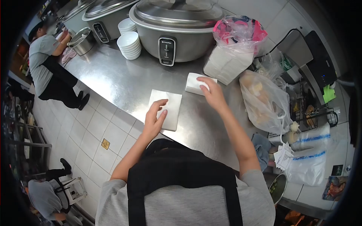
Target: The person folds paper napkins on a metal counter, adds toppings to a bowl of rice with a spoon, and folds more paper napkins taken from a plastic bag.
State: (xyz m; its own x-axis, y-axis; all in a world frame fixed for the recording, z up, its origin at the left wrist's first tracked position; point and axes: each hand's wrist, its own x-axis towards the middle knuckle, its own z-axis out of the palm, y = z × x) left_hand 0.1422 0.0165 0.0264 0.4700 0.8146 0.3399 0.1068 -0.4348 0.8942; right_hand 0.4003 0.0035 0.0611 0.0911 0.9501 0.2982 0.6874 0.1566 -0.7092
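Over a flat white paper napkin near the table's front edge, my left hand is open, its thumb and fingers apart and curved. Farther back and to the right lies a folded stack of white napkins. My right hand is at the right end of that stack, thumb and forefinger spread. Whether its fingertips touch the paper is hard to tell. A larger block of white napkins stands behind my right hand, its top covered by a pink and clear plastic wrapper.
A big rice cooker and stacked white bowls stand at the back of the steel table. A clear bag and a black printer are at right. Two people are at left, one by a metal pot.
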